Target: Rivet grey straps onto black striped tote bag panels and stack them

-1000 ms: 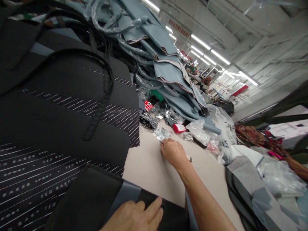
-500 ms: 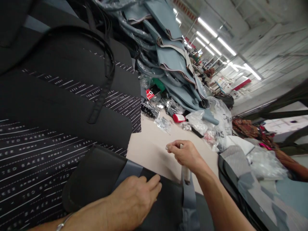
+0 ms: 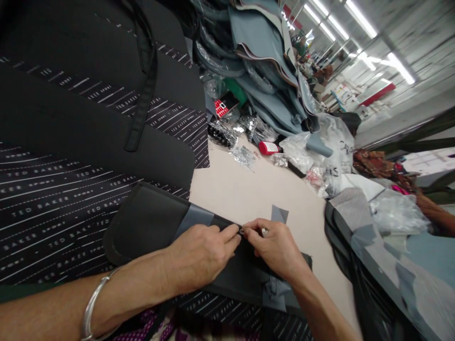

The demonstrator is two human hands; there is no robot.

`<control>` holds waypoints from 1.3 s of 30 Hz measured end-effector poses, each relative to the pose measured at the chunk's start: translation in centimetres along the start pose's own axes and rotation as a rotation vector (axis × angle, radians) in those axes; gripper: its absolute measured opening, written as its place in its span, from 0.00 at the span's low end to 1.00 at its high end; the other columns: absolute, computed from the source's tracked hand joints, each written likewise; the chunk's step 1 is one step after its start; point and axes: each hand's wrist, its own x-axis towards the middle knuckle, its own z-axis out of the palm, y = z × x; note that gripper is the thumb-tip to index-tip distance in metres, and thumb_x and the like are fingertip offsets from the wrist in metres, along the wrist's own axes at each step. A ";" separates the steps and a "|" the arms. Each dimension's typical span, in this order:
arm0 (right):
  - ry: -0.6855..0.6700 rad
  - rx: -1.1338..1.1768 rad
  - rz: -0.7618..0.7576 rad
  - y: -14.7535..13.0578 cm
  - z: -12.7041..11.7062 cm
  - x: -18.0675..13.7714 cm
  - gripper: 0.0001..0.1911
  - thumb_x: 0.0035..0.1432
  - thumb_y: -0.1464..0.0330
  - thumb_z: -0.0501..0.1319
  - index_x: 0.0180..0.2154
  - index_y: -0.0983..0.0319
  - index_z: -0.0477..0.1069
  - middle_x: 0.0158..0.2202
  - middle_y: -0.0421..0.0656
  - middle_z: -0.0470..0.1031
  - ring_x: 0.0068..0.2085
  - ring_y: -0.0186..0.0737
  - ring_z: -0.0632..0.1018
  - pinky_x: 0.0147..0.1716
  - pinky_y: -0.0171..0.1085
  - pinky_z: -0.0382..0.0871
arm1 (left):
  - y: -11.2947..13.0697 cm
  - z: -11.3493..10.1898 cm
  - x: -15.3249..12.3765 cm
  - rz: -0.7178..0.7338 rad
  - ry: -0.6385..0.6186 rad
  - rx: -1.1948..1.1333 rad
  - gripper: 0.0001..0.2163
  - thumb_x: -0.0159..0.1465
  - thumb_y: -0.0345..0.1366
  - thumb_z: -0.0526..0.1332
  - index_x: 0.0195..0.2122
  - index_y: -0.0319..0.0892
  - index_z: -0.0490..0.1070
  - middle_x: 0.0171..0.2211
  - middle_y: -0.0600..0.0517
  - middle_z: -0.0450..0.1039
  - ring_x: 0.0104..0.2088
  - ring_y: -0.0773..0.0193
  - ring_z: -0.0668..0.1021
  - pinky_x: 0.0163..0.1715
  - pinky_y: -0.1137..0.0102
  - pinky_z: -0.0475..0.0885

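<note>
A black bag piece with a grey-blue band (image 3: 152,222) lies on the beige table (image 3: 249,194) in front of me. My left hand (image 3: 202,255) rests on it, fingers pressed together at its upper edge. My right hand (image 3: 277,246) meets it there, pinching a small metal piece (image 3: 242,231) against that edge, with a thin white stick showing between its fingers. A grey-blue strap (image 3: 275,291) lies under my right wrist. A silver bangle (image 3: 93,303) circles my left wrist.
Black printed bags (image 3: 88,123) are stacked at left. Grey-blue bags (image 3: 270,61) pile up at the back. Small plastic packets of metal parts (image 3: 243,154), a red item (image 3: 268,148) and plastic bags (image 3: 320,156) lie behind. Grey pieces in plastic (image 3: 391,227) sit at right.
My right hand drew back from the packets of metal parts to the bag piece's edge, meeting my left hand there. The view tilted downward.
</note>
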 end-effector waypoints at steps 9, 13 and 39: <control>0.052 -0.047 0.009 0.3 0.9 0.1 0.11 0.56 0.65 0.58 0.29 0.60 0.78 0.18 0.37 0.70 0.21 0.34 0.71 0.24 0.34 0.61 | 0.0 0.0 -0.1 -0.003 -0.021 -0.013 0.16 0.67 0.33 0.57 0.56 0.40 0.66 0.50 0.46 0.73 0.33 0.61 0.77 0.26 0.67 0.72; 0.054 -0.077 0.010 0.4 1.0 0.5 0.09 0.56 0.67 0.58 0.27 0.60 0.74 0.19 0.37 0.70 0.22 0.34 0.71 0.25 0.34 0.60 | 0.1 0.0 -0.1 -0.005 -0.013 0.005 0.17 0.67 0.33 0.57 0.57 0.40 0.66 0.52 0.47 0.73 0.32 0.61 0.76 0.25 0.66 0.70; 0.579 1.680 -0.398 4.2 0.6 1.3 0.06 0.60 0.64 0.64 0.31 0.59 0.75 0.16 0.27 0.40 0.17 0.29 0.39 0.14 0.25 0.51 | 0.2 -0.6 0.2 0.001 -0.018 0.040 0.14 0.71 0.35 0.52 0.55 0.42 0.68 0.51 0.48 0.74 0.28 0.65 0.75 0.23 0.68 0.67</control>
